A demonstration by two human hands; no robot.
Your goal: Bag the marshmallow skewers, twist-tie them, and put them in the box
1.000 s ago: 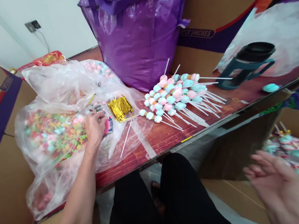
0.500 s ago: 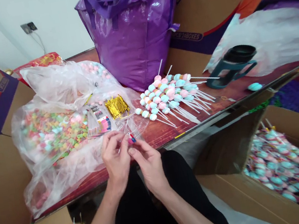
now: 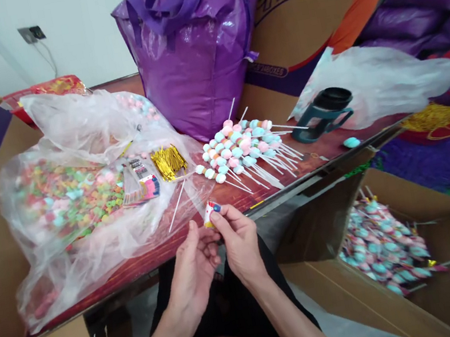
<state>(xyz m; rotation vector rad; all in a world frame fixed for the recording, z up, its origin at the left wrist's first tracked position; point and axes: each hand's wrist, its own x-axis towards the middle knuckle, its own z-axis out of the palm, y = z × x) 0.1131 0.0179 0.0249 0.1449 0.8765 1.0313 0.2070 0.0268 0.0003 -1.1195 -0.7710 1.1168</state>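
- Our right hand (image 3: 240,241) pinches a small printed wrapper (image 3: 211,211) between thumb and forefinger, holding it up just in front of the table (image 3: 251,196) edge.
- Our left hand (image 3: 192,267) rests against the right one, thumb raised and fingers curled toward it. We cannot tell whether it grips the wrapper's lower end.
- Just beyond the wrapper we see a bare white stick (image 3: 177,206) lying on clear plastic.
- Further back on that plastic lie a flat pack (image 3: 143,186) of printed wrappers and, beside it, a bundle of gold ties (image 3: 168,162).
- Left of these, a clear bag (image 3: 63,266) of mixed-colour candy fills that end of the table.
- Right of the ties we see a pile of skewers (image 3: 239,151) threaded with pastel candy.
- Behind them stands a purple bag (image 3: 196,51), with a dark cup (image 3: 322,113) farther right.
- Below the table on the right, an open box (image 3: 426,200) holds wrapped skewers.
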